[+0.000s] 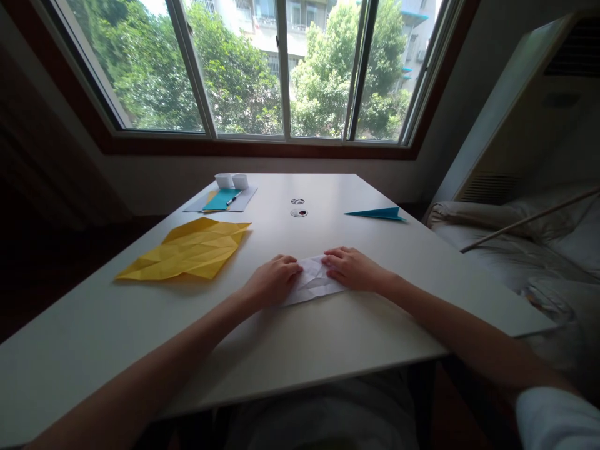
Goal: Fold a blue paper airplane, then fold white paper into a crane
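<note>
I had both my hands down on a white paper (313, 282) that was full of folds. It lay flat on the white table (356, 337), near the edge by me. My left hand (273, 281) pressed on the left side of the paper, with the fingers flat and close together. My right hand (352, 267) pressed on the right side in the same way. My fingertips almost met over the middle of the paper. I was not pinching it, just pushing it down.

To my left lay a big yellow paper (187, 251) with lots of creases. Far off to my right sat a blue paper plane (377, 214). At the back of the table were two small white boxes (231, 180), a blue sheet (220, 200) and a pen (233, 197) on top of it.
</note>
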Motion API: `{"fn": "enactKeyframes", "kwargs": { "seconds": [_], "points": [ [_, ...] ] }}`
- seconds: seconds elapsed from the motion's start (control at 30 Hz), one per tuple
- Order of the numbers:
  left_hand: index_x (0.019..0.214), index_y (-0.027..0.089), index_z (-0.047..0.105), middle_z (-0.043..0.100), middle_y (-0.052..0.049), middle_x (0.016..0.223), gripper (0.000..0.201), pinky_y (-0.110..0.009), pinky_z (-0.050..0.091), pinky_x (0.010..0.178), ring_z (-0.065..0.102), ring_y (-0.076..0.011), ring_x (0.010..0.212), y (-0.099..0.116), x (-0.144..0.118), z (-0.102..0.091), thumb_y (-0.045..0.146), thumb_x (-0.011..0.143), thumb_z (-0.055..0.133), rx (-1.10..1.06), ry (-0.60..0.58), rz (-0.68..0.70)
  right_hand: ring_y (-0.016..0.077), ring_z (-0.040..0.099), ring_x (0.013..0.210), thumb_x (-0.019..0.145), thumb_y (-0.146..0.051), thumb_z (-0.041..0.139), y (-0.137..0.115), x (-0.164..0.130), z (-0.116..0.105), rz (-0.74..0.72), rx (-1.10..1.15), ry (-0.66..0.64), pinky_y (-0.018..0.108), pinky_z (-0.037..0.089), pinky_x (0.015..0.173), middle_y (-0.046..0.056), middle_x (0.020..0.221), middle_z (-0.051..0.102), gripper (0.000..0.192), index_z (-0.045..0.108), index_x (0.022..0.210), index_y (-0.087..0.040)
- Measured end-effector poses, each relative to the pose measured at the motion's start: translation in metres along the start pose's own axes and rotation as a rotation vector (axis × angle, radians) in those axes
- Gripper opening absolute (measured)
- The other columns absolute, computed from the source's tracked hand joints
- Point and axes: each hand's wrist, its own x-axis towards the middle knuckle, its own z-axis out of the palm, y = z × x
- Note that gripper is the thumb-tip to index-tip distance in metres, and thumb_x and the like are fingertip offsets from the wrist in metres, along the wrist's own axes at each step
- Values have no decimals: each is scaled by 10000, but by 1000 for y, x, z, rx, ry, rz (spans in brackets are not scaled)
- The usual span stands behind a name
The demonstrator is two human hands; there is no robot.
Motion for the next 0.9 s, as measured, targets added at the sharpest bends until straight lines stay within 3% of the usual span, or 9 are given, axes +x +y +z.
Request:
{"fn": "enactKeyframes", "kwargs": {
  "seconds": [0.17,0.3,0.43,0.6,0.73,0.9],
  "points": [
    [895,164,617,635,-104,957,283,-347,469,754,565,-247,927,12,1,2,342,858,401,26,25,-117,217,435,1207,924,-314,314,-7,2,15,-89,140,-3,403,345,1005,118,1328,465,412,445,1288,-170],
    [1012,159,562,605,-130,1054,367,-380,446,817,544,-266,999,21,-3,6,451,839,423,41,29,-133,220,387,1252,921,-300,297,-10,3,21,-60,155,-25,410,306,1041,131,1363,421,443,409,1317,-135],
    [1278,161,414,397,-139,1373,559,-472,294,1004,342,-290,1266,23,-4,15,522,855,351,12,-48,-164,227,335,1288,919,-338,288,-11,2,21,-9,183,-65,431,264,1061,119,1404,364,479,360,1354,-149],
    [1412,168,205,162,-104,1480,777,-526,157,1051,127,-278,1359,17,-3,13,663,817,267,-36,-223,-167,223,224,1340,902,-478,277,-10,1,18,11,224,-164,427,181,1094,114,1458,247,610,243,1408,-139],
    [1430,170,114,78,-79,1487,862,-529,107,1061,72,-264,1369,14,-3,10,721,779,241,-38,-293,-146,240,146,1361,847,-623,264,-9,0,17,27,225,-231,429,116,1108,118,1479,159,776,163,1427,-119],
    [1430,216,106,64,-53,1488,895,-556,93,1049,71,-281,1367,12,-4,12,768,737,233,-43,-283,-142,255,110,1366,808,-687,248,-10,0,18,55,232,-249,436,75,1110,83,1487,138,824,124,1436,-169]
  ]
}}
